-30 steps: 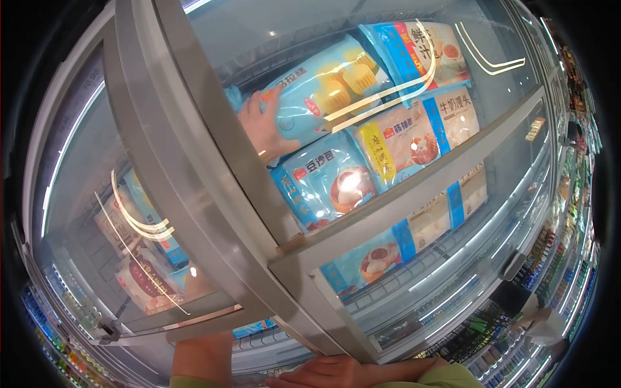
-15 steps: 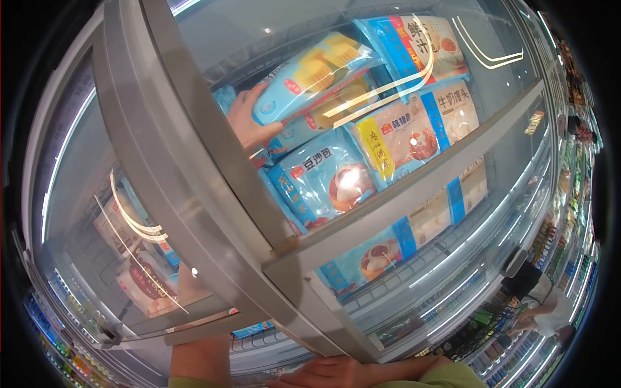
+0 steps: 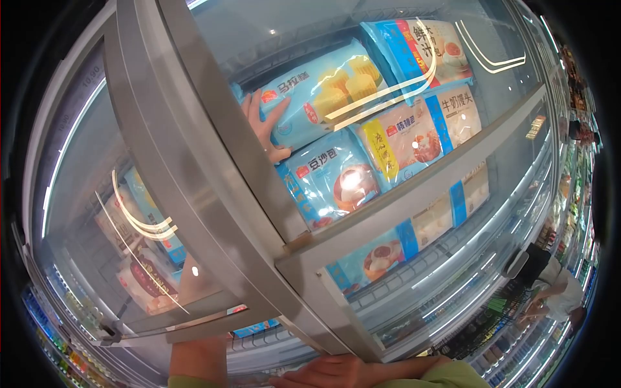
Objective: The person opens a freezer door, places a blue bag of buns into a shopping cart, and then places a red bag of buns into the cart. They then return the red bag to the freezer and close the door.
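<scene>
Behind the glass of a freezer, my left hand [image 3: 264, 126] touches the left end of a light blue package [image 3: 323, 97] showing yellow cakes; its fingers are apart. The package lies flat above a blue bag [image 3: 330, 174] picturing a filled bun. To the right are a bag with a yellow label [image 3: 401, 139], a white and blue bag [image 3: 459, 113] and a blue and red bag [image 3: 420, 55]. At the bottom edge, my right hand [image 3: 330, 372] has its fingers pressed together by the lower end of the door frame; what they hold is hidden.
Grey frame bars [image 3: 213, 149] cross the view, and light reflects in the glass. Through the left pane more packages [image 3: 145, 278] show. At the lower right, a person in a white top [image 3: 559, 291] is near a dark basket or cart [image 3: 466, 333]. Shelves of goods line the far right.
The light blue cake package has gone from tilted and raised to lying flat. My left hand has let go of its end and spread its fingers there. My right hand has barely moved.
</scene>
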The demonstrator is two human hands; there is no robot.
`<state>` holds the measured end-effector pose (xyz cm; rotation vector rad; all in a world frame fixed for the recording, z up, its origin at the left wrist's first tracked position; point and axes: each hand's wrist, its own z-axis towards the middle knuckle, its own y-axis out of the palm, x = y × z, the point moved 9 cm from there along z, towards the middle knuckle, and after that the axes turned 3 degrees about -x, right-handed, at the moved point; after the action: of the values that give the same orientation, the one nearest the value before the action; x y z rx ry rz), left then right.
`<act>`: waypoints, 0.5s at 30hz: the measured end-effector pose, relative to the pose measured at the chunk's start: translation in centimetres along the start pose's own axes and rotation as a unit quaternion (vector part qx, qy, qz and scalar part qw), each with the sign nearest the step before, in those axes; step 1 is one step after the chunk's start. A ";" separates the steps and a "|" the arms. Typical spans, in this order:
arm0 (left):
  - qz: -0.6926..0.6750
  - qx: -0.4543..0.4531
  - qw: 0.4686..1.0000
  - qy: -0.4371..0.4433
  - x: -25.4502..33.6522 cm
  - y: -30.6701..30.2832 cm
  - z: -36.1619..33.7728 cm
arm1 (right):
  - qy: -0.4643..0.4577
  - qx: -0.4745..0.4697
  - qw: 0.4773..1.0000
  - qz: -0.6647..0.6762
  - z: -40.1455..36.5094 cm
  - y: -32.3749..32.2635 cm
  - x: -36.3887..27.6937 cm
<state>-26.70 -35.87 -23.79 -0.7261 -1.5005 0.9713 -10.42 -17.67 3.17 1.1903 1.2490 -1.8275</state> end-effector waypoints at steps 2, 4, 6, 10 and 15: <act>0.008 -0.003 1.000 0.015 0.2 0.0 -0.1 | 0.002 0.000 1.000 -0.002 0.0 0.0 0.0; 0.017 -0.009 0.999 0.027 0.6 0.0 -0.1 | 0.004 -0.001 1.000 0.000 -0.1 0.1 0.1; 0.040 -0.007 0.997 0.062 1.8 0.1 0.0 | -0.001 -0.001 1.000 -0.006 -0.2 0.2 0.0; 0.023 -0.011 0.999 0.022 2.5 0.5 0.3 | 0.002 -0.005 1.000 -0.006 -0.2 0.2 0.0; 0.004 0.049 0.999 0.010 3.9 -0.9 0.1 | 0.006 -0.004 1.000 0.003 -0.5 0.2 0.2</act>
<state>-27.36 -32.98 -21.13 -0.6700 -1.4236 1.0350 -10.21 -17.31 2.83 1.2019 1.2570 -1.8106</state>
